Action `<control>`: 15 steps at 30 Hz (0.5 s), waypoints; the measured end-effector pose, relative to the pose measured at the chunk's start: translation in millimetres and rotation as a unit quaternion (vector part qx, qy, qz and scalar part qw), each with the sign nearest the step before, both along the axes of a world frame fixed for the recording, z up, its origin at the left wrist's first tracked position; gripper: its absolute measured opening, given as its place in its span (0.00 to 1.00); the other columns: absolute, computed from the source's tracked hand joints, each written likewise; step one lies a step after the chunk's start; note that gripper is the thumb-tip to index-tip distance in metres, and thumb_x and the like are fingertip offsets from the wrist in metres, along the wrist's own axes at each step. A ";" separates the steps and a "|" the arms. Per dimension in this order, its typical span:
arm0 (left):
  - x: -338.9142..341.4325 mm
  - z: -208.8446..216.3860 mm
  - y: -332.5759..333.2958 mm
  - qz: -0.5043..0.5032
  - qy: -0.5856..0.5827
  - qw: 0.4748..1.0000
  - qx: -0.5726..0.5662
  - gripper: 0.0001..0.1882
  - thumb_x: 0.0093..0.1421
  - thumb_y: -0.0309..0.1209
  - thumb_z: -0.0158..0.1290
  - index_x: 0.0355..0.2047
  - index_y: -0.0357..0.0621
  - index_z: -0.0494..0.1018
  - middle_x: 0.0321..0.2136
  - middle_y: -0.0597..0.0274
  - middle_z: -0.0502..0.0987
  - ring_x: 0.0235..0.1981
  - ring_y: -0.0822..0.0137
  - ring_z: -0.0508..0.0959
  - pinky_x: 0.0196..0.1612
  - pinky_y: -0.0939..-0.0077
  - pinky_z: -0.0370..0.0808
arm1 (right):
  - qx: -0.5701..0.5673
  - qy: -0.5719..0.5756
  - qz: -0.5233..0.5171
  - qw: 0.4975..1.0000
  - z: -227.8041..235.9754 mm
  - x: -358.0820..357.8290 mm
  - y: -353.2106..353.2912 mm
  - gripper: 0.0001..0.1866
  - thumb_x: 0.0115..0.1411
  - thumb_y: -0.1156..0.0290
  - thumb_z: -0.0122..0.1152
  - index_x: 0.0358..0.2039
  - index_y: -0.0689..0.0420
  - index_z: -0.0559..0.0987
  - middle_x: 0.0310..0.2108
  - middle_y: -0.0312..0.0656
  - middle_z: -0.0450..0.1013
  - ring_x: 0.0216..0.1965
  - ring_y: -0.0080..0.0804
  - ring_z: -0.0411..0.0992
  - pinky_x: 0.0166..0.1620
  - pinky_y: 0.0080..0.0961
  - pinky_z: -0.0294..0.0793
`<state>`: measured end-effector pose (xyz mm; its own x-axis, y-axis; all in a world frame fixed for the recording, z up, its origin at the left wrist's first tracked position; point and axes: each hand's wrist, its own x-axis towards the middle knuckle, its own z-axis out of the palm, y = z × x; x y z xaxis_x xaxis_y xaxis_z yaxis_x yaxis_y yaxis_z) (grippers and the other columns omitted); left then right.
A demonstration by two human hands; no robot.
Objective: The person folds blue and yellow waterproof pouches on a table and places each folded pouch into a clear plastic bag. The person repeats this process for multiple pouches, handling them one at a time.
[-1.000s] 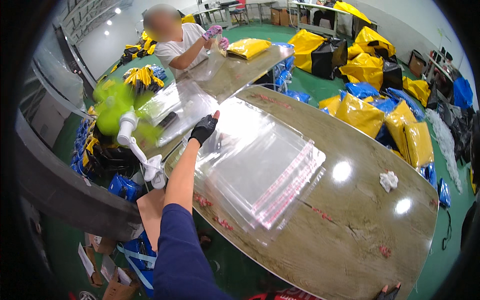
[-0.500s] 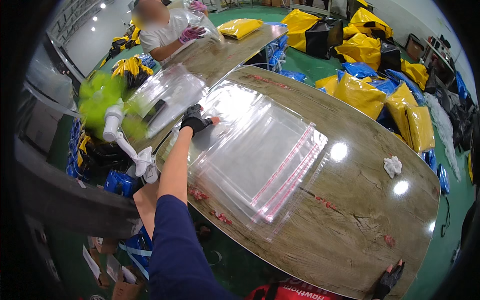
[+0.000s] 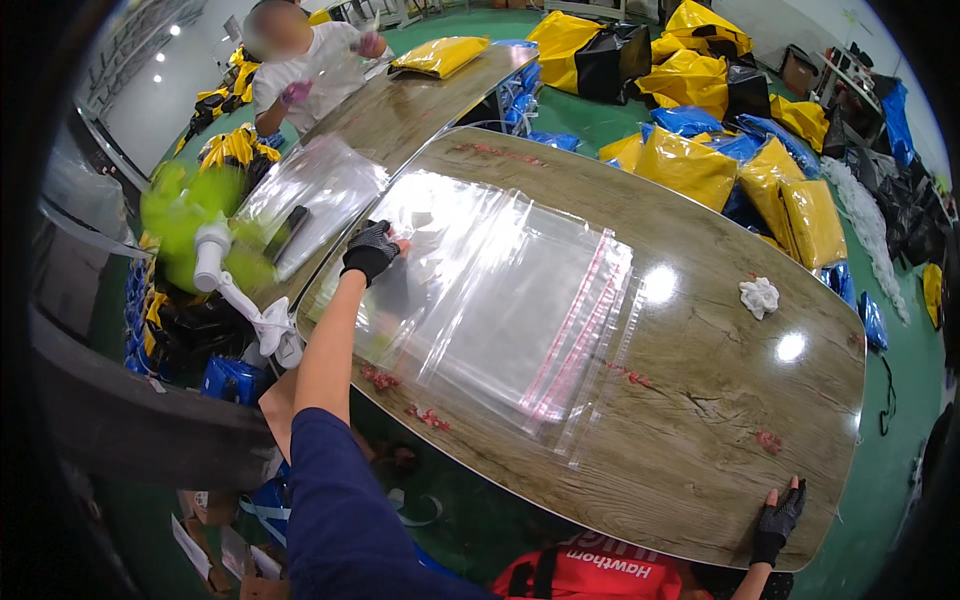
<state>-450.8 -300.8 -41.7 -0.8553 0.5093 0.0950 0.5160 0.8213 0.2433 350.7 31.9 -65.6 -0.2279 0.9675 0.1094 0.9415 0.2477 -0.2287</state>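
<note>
On the table lies a stack of clear plastic bags (image 3: 490, 310) with pink-edged strips along their right ends. The bags overlap, and their right edges do not line up. My left hand (image 3: 371, 250), in a dark fingerless work glove, presses on the upper left part of the film with the thumb spread away from the fingers. Far to the right, my right hand (image 3: 778, 522), gloved alike, rests at the table's near right edge with fingers apart and holding nothing. Glare on the plastic hides some of its folds.
More clear film (image 3: 320, 190) and a dark object (image 3: 290, 230) lie left of the stack. A spinning green fan (image 3: 195, 215) stands close by my left arm. A crumpled white wad (image 3: 759, 297) sits on the wooden table (image 3: 690, 400). Across, a co-worker (image 3: 315, 70) handles clear plastic.
The view has shifted, and my right hand shows more fully at the table edge. My left hand stays on the film. The co-worker's hands have moved.
</note>
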 end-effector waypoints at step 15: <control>-23.1 -28.7 -34.1 -0.012 0.082 0.977 -0.198 0.42 0.56 0.64 0.36 0.61 0.46 0.57 0.63 0.45 0.51 0.63 0.40 0.50 0.62 0.40 0.45 | 0.065 0.087 0.067 0.992 -13.2 -18.0 -0.9 0.26 0.59 0.65 0.54 0.57 0.58 0.65 0.59 0.56 0.56 0.61 0.51 0.54 0.62 0.38 0.52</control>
<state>-473.9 -334.9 -70.5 -0.8326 0.5535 0.0206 0.5417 0.8214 -0.1786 332.7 31.0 -78.8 -0.3205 0.9047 0.2808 0.8469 0.4065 -0.3428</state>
